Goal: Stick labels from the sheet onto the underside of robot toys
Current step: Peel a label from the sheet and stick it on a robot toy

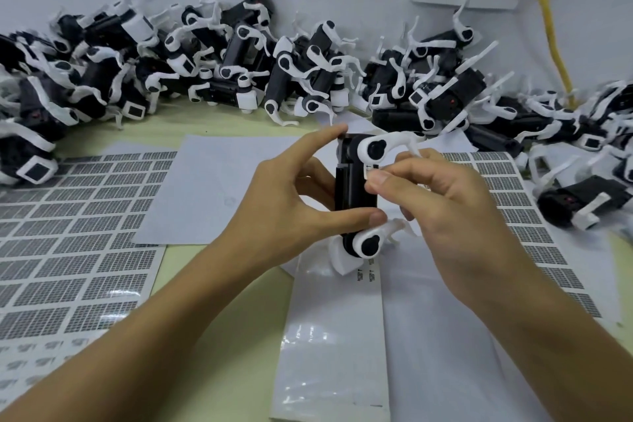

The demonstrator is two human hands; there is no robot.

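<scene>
Along the wall at the back of the tabletop a big heap of robot toys lies waiting; whether any already carry labels cannot be told. Above the nearly stripped label sheet, the left hand grips one robot toy underside up, while the right hand pinches a small label against its edge, so this toy's labelling is under way and much seems left.
</scene>
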